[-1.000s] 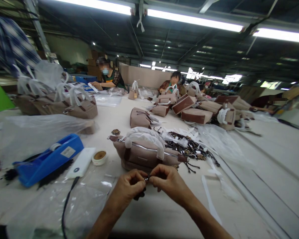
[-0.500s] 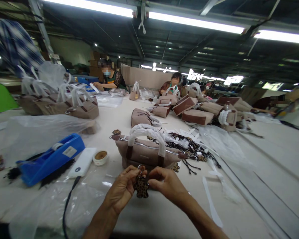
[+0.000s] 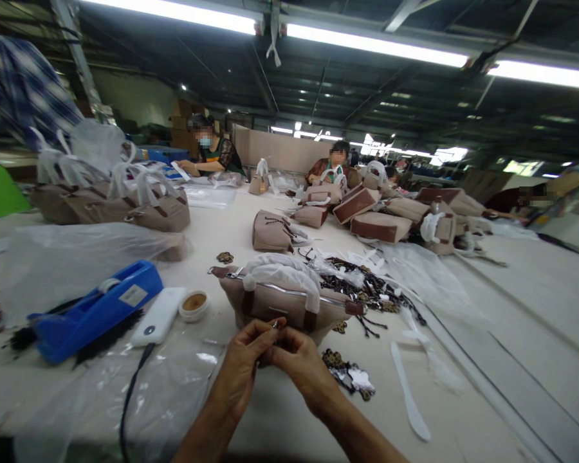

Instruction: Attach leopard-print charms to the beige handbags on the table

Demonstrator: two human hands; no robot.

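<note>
My left hand (image 3: pixel 244 360) and my right hand (image 3: pixel 296 360) meet in front of a beige handbag (image 3: pixel 275 292), both closed with fingertips together. Between them shows a small metal ring (image 3: pixel 275 325), part of a leopard-print charm whose body my fingers almost fully hide. The handbag stands upright, its zip along the top and its handles (image 3: pixel 284 267) wrapped in white. To the right of my right hand lie several leopard-print charms (image 3: pixel 350 374), some showing a shiny side. One more charm (image 3: pixel 224 257) rests behind the bag's left end.
On the left are a blue tape dispenser (image 3: pixel 96 308), a white power bank (image 3: pixel 159 315) with a black cable and a small round tin (image 3: pixel 193 305). Dark braided cords (image 3: pixel 367 280) lie behind right. Handbags (image 3: pixel 381 222) pile up farther back. Two people sit across the table.
My right hand has moved left to meet my left hand, and the dangling charm is now covered by my fingers. The charms on the table at right have come into view.
</note>
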